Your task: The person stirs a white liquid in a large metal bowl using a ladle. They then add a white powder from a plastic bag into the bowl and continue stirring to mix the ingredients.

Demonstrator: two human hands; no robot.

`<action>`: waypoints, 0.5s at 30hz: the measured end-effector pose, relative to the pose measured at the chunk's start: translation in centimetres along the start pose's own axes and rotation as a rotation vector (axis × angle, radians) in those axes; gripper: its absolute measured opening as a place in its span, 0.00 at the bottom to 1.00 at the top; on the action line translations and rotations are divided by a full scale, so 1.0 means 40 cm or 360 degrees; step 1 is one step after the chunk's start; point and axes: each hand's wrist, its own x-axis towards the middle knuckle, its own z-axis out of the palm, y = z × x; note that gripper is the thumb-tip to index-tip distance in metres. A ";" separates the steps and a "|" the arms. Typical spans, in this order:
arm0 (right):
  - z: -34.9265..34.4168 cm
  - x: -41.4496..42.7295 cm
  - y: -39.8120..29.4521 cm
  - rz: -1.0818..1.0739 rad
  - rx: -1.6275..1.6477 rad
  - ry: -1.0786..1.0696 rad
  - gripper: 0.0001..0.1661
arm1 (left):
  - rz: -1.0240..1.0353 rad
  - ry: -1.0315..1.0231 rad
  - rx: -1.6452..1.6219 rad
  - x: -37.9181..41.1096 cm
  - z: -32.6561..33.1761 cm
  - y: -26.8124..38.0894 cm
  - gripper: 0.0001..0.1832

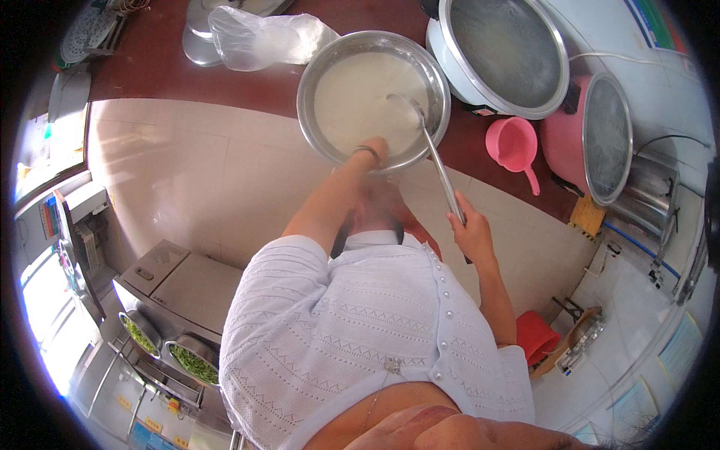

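A wide stainless steel bowl [305, 121] holds a cloudy, off-white liquid [357, 90] and stands at the edge of a dark red counter [146, 67]. My left hand [378, 148] is inside the near side of the bowl; its fingers are blurred and hidden at the liquid, so whether they hold anything cannot be told. A bracelet circles that wrist. With my right hand [471, 228] I grip the long handle of a metal ladle [441, 163]. The ladle leans over the bowl's right rim, its head partly in the liquid.
Left of the bowl lie a clear plastic bag of white contents [301, 42] and metal lids [197, 45]. To the right stand a large lidded cooker [464, 84], a pink dipper [511, 145] and a pink lidded pot [564, 140]. Bowls of green vegetables [194, 360] are at lower left.
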 end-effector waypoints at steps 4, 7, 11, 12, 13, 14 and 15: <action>0.010 -0.004 0.007 -0.0014 0.0132 0.0007 0.30 | -0.0078 0.0415 -0.0198 0.033 -0.060 -0.084 0.19; 0.001 -0.007 -0.013 0.0034 0.0162 0.0004 0.30 | -0.0029 0.0780 -0.0159 0.036 -0.129 -0.117 0.19; 0.000 0.004 -0.020 -0.0115 0.0029 0.0139 0.31 | -0.0316 0.0785 0.0367 0.023 -0.199 -0.120 0.15; -0.006 0.007 -0.033 -0.0134 -0.0015 0.0158 0.31 | -0.0349 0.0810 0.0397 0.019 -0.203 -0.125 0.13; -0.011 0.010 -0.040 -0.0132 -0.0081 0.0164 0.31 | -0.0384 0.0835 0.0427 0.016 -0.205 -0.128 0.12; -0.015 0.012 -0.046 -0.0131 -0.0147 0.0169 0.31 | -0.0476 0.0697 0.0530 0.013 -0.206 -0.128 0.14; -0.016 0.015 -0.051 -0.0138 -0.0215 0.0174 0.32 | -0.0542 0.0647 0.0621 0.013 -0.196 -0.131 0.15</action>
